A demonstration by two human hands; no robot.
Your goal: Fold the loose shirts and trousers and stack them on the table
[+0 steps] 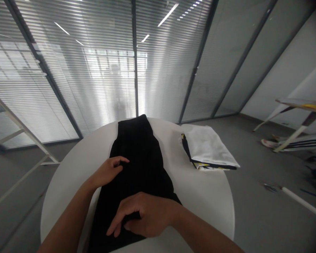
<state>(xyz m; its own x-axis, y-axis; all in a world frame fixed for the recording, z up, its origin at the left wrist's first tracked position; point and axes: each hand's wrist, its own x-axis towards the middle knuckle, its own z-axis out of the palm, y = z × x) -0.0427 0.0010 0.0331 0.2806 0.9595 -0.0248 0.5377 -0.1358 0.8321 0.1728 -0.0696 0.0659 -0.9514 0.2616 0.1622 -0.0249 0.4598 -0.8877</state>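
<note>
A black garment [139,147], apparently trousers folded lengthwise, lies down the middle of a round white table [200,196]. Its narrower end is at the far edge, and the near end runs out of the bottom of the view. My left hand [109,172] is over the garment's left side, fingers apart and slightly bent, with nothing held. Closer to me, my right hand [144,216] is over the lower part, its thumb and fingers spread and curved downward. Whether either hand's fingertips press on the cloth I cannot tell.
A folded white cloth item [206,144] with black and yellow edges lies at the table's right, partly over the rim. A white metal frame [23,128] stands at left. Glass partitions with blinds [163,77] rise behind. Another table [302,105] is at right.
</note>
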